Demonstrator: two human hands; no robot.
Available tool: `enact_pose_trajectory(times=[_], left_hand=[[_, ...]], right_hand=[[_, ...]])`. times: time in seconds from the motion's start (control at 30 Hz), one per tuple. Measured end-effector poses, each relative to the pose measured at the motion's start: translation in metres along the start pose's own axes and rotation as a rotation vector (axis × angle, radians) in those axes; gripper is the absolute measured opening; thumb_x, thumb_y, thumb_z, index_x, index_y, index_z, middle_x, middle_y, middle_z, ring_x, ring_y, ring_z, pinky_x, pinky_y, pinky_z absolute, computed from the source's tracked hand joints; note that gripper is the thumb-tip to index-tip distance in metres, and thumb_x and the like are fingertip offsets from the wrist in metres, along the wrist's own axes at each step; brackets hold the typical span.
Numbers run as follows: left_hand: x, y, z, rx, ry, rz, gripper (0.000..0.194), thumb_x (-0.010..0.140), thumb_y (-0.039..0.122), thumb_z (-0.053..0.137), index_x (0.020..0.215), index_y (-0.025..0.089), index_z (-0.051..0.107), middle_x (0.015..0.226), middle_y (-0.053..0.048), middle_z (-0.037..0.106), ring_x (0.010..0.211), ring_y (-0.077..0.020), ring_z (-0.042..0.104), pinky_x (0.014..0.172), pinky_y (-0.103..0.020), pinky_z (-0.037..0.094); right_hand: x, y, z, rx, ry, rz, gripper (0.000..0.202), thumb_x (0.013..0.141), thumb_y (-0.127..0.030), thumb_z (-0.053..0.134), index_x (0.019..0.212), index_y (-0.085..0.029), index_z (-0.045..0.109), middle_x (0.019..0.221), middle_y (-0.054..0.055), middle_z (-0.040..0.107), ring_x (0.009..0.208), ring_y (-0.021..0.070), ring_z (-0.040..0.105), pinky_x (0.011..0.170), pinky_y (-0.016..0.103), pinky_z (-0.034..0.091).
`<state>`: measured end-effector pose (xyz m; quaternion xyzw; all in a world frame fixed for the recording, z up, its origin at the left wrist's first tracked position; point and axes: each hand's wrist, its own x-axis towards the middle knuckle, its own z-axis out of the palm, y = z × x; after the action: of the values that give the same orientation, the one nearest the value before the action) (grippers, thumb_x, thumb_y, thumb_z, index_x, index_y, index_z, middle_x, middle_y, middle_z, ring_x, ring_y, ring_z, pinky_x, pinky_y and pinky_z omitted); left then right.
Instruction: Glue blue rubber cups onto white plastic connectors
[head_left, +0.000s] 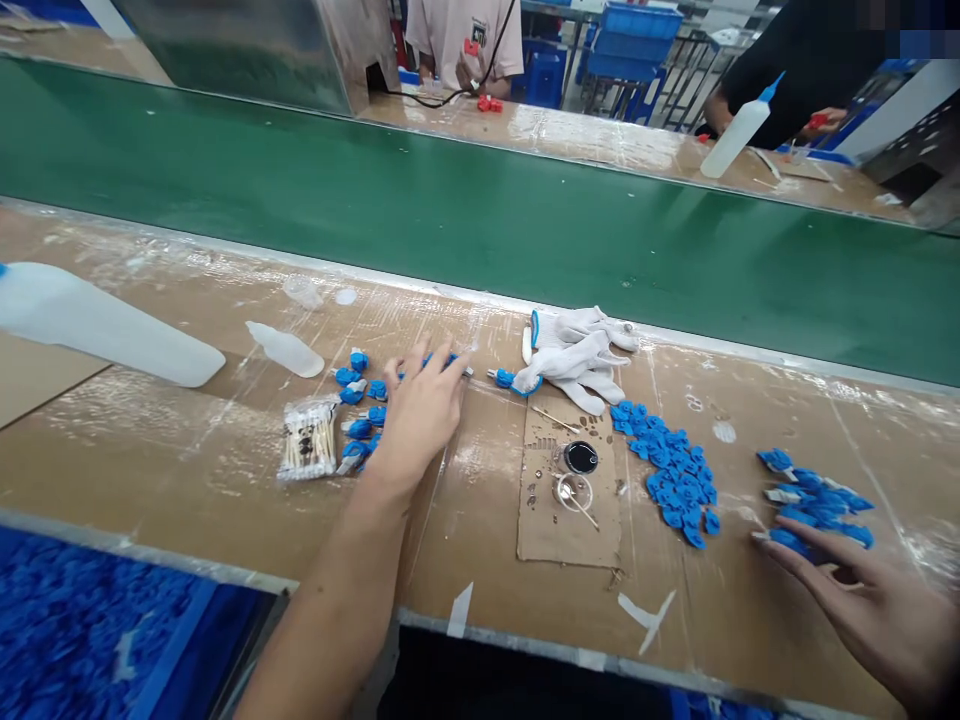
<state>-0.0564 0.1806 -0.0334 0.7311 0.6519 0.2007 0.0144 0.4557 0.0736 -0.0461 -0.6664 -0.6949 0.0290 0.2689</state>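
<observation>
My left hand [427, 405] reaches over a group of small blue pieces [358, 428], its fingers spread on top of some of them. Over at the right, my right hand [840, 570] is at the near edge of another cluster of blue pieces [817, 497], thumb and fingers around one piece. A loose pile of flat blue pieces [671, 470] lies between the hands. Nearer the middle, a cardboard sheet [544, 530] carries a small cup of dark liquid [580, 458], a clear cup and swabs. White gloves [581, 360] rest behind it, beside a single blue piece [504, 378].
A cotton swab pack [308, 440], a small bottle [285, 350] and a large bottle [112, 325] are at the left. Beyond the worktable runs a green belt [450, 200]; two people handle red pieces across it. A bin of blue pieces [67, 620] stands at the lower left.
</observation>
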Motion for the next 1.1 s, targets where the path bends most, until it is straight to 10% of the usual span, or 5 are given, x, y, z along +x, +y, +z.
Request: enact_pose_trajectory(times=[0.2, 0.43, 0.67, 0.87, 1.1], left_hand=[[0.005, 0.002, 0.005, -0.005, 0.028, -0.041, 0.036, 0.094, 0.006, 0.051, 0.111, 0.025, 0.076, 0.117, -0.011, 0.077, 0.133, -0.0376, 0.057, 0.108, -0.065, 0.033], [-0.004, -0.001, -0.001, -0.417, 0.262, 0.015, 0.029, 0.092, 0.013, 0.058, 0.114, 0.022, 0.076, 0.109, -0.010, 0.068, 0.105, -0.0271, 0.069, 0.099, -0.052, 0.052], [-0.018, 0.020, 0.000, -1.311, 0.267, -0.155, 0.024, 0.079, 0.019, 0.078, 0.103, 0.020, 0.077, 0.118, -0.006, 0.062, 0.087, -0.0154, 0.076, 0.085, -0.032, 0.066], [-0.019, 0.032, -0.007, -1.353, 0.141, -0.273, 0.034, 0.079, 0.024, 0.082, 0.110, 0.017, 0.072, 0.079, -0.002, 0.072, 0.073, -0.0175, 0.076, 0.068, -0.029, 0.066], [-0.018, 0.036, -0.007, -1.330, 0.197, -0.307, 0.033, 0.069, 0.024, 0.089, 0.095, 0.016, 0.069, 0.090, -0.003, 0.075, 0.076, -0.0165, 0.077, 0.073, -0.028, 0.066]], right_hand=[[0.027, -0.067, -0.002, -0.247, 0.348, 0.144, 0.026, 0.087, -0.050, 0.075, 0.101, -0.028, 0.078, 0.071, 0.010, 0.071, 0.054, 0.0270, 0.065, 0.045, 0.040, 0.047], [0.040, -0.195, 0.041, 0.194, -0.269, -0.598, 0.015, 0.097, -0.028, 0.068, 0.110, -0.022, 0.072, 0.101, 0.008, 0.076, 0.088, 0.0205, 0.072, 0.073, 0.032, 0.057], [0.049, -0.211, 0.057, 0.240, -0.396, -0.689, 0.014, 0.098, -0.016, 0.061, 0.093, -0.022, 0.072, 0.086, 0.003, 0.073, 0.076, 0.0171, 0.061, 0.067, 0.031, 0.048], [0.047, -0.211, 0.053, 0.262, -0.510, -0.661, 0.012, 0.097, -0.022, 0.065, 0.109, -0.022, 0.070, 0.106, 0.007, 0.073, 0.093, 0.0210, 0.066, 0.074, 0.034, 0.052], [0.046, -0.219, 0.064, 0.332, -0.379, -0.646, 0.015, 0.099, -0.009, 0.058, 0.094, -0.020, 0.067, 0.089, 0.004, 0.073, 0.079, 0.0163, 0.064, 0.070, 0.030, 0.050]])
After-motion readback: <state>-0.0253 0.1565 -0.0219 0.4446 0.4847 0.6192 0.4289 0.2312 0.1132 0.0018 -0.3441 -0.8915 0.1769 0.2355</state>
